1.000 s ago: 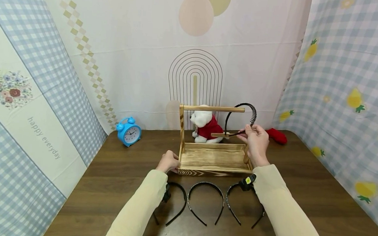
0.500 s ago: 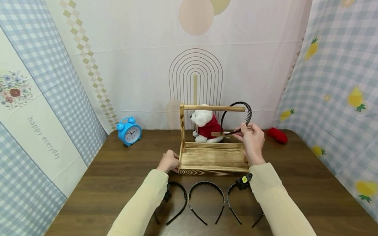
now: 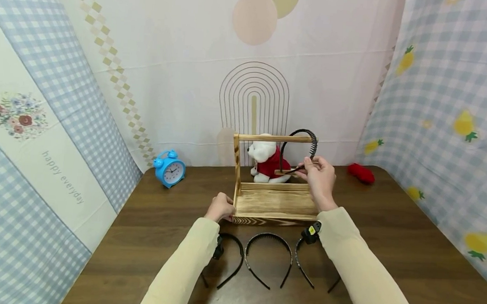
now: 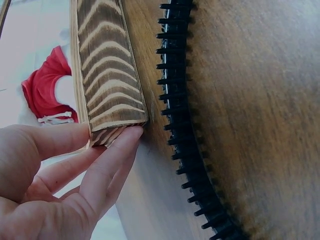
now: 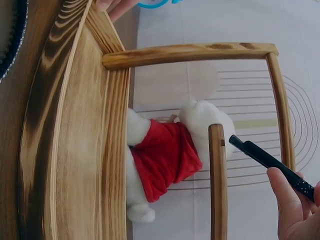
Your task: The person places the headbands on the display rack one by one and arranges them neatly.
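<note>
At the front left corner of a wooden rack (image 3: 274, 222), my left hand (image 3: 221, 207) grips the tray's end between thumb and fingers. The rack has a shallow tray, a top bar (image 3: 260, 137) and a shorter lower bar (image 5: 217, 175) with a free end. My right hand (image 3: 321, 180) pinches a black toothed headband (image 3: 313, 146) by one leg, its arch upward. In the head view the headband overlaps the top bar's right end; in the right wrist view its leg's tip (image 5: 236, 141) points toward the lower bar's free end. The rack's right post is hidden behind my right hand.
Three more headbands lie on the brown table in front of the rack, a middle headband (image 3: 269, 236) between two partly covered by my arms. Behind the rack sits a white plush dog (image 3: 264, 151) in red. A blue alarm clock (image 3: 172, 171) stands left, a red object (image 3: 361, 173) right.
My right hand has moved left along the rack, carrying the headband farther over the two bars. My left hand keeps its grip on the rack's corner. The head view has shifted slightly.
</note>
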Demonstrator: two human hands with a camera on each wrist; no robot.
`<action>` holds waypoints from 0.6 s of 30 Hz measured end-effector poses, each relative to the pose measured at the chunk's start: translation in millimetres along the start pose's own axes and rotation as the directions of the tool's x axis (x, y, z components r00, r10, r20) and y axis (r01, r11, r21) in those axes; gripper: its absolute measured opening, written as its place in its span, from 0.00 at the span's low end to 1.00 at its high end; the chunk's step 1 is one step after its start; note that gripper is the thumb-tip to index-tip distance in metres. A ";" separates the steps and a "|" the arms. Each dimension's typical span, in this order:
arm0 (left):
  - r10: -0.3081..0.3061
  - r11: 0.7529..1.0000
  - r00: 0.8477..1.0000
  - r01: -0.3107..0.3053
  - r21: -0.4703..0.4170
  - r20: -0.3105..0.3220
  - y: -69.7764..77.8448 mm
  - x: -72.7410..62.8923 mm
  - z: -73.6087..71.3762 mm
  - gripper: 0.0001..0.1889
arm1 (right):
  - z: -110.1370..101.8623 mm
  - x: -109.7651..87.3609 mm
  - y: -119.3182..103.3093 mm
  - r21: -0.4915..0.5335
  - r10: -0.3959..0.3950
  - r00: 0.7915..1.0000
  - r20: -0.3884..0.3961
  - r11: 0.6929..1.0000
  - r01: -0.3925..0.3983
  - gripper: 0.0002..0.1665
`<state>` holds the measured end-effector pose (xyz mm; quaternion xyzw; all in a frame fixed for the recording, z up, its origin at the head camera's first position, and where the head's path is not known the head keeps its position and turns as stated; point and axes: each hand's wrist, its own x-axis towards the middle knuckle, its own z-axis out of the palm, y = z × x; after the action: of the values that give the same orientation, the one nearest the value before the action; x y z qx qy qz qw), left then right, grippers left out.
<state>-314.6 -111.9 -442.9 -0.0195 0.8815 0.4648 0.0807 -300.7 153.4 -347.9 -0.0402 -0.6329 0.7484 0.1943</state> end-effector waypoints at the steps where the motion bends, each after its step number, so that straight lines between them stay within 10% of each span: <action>1: 0.000 1.000 1.000 0.001 0.000 -0.001 0.2 0.2 0.3 0.23 | 1.1 -0.4 0.0 -0.018 0.000 1.000 0.006 1.000 0.000 0.15; 18: 0.037 0.999 0.999 -0.037 -0.002 0.004 -1.1 -2.4 -0.5 0.21 | 20.6 -9.0 -2.4 -0.143 -0.030 0.996 0.088 0.989 0.043 0.14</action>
<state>-312.1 -113.0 -443.2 -0.0021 0.8811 0.4672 0.0738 -298.2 131.5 -343.2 -0.0105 -0.6940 0.6978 0.1771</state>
